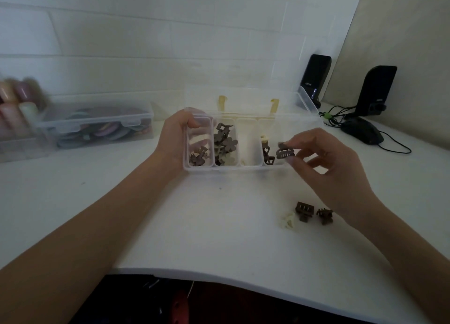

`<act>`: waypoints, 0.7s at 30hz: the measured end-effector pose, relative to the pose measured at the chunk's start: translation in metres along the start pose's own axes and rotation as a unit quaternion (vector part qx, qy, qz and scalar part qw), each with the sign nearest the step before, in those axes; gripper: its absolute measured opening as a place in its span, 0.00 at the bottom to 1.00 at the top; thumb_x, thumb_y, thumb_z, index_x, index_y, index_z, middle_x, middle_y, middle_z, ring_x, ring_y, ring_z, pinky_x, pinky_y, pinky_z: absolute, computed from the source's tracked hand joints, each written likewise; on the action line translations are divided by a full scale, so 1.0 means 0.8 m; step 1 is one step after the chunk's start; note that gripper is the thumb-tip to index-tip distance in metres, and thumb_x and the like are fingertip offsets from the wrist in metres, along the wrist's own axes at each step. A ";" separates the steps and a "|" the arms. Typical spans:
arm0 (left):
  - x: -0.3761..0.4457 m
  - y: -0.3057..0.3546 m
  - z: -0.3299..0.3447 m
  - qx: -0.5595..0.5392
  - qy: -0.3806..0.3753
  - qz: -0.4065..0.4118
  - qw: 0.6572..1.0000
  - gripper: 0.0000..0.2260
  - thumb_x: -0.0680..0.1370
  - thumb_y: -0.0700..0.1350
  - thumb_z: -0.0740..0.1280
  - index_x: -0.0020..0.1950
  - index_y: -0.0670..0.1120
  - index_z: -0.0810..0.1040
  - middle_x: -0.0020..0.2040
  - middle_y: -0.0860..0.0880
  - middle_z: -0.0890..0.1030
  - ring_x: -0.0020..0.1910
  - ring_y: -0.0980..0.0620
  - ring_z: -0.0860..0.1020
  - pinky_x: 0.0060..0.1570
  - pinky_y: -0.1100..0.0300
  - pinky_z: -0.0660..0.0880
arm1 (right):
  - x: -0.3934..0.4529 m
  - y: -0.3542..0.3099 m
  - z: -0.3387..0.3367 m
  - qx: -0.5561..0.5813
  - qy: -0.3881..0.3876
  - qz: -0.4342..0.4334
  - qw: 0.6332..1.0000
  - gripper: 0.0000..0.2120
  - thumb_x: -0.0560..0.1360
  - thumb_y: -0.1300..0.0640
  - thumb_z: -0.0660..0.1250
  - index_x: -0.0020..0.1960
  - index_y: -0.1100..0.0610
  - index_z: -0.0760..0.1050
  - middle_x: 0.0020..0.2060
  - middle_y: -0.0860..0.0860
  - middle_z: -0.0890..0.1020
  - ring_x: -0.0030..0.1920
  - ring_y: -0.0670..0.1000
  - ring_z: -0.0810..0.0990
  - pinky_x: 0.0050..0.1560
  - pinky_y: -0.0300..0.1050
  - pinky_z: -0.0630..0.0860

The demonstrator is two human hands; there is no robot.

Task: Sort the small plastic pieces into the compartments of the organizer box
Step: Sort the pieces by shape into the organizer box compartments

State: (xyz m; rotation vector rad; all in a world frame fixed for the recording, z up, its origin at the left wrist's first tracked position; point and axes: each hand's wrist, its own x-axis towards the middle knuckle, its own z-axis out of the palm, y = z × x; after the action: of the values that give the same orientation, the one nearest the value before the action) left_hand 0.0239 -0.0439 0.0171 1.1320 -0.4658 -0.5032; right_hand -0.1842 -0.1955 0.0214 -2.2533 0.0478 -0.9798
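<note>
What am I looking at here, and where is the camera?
There is no machine: these are a person's two bare hands, filmed by one camera worn on the head, looking forward and down at a white table.

The left hand grips the left end of a clear organizer box with its lid open. Its compartments hold small brown and cream clips; one looks nearly empty.

The right hand pinches a brown clip in its fingers, over the box's right end.

Three loose pieces wait on the table near the right wrist: one cream, two brown.

Behind are another clear box, two black speakers and a mouse.
</note>
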 end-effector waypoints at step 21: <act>0.003 0.002 -0.008 -0.016 -0.055 0.027 0.998 0.09 0.61 0.39 0.57 0.33 0.46 0.76 0.35 0.49 0.78 0.35 0.52 0.78 0.41 0.57 0.75 | 0.016 -0.023 0.025 -0.124 -0.008 -0.164 0.979 0.03 0.71 0.54 0.68 0.45 0.51 0.76 0.46 0.43 0.83 0.46 0.48 0.79 0.47 0.45 0.76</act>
State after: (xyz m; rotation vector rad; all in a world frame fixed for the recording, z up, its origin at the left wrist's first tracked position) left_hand 0.0300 -0.0403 0.0162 1.0622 -0.5816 -0.5260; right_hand -0.1660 -0.1735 0.0304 -2.5511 -0.2276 -1.1797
